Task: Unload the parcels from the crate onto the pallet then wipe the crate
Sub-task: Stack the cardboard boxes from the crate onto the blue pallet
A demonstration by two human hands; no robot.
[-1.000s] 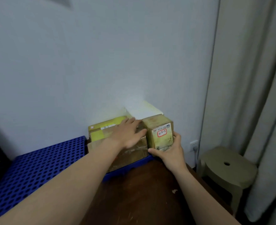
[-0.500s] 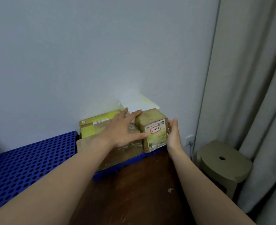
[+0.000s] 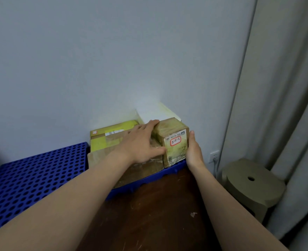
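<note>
A small brown parcel (image 3: 170,126) with a red-framed label stands on the right end of the blue perforated pallet (image 3: 31,178), close to the wall. My left hand (image 3: 140,144) lies flat over a large brown parcel (image 3: 142,171), its fingers and thumb against the small parcel's left side. My right hand (image 3: 193,151) is pressed flat, fingers straight, against its right side. A yellow parcel (image 3: 102,140) sits behind the large one, and a white parcel (image 3: 155,113) leans on the wall. No crate is in view.
The pallet rests on a dark wooden table (image 3: 158,214). To the right, off the table's edge, stands a grey-green plastic stool (image 3: 249,183) before a pale curtain (image 3: 285,105). A wall socket (image 3: 214,156) sits low beside the parcels.
My right hand let go of the small parcel's front corner and now lies flat on its right side. The parcel has turned slightly, and my left hand slid up to it.
</note>
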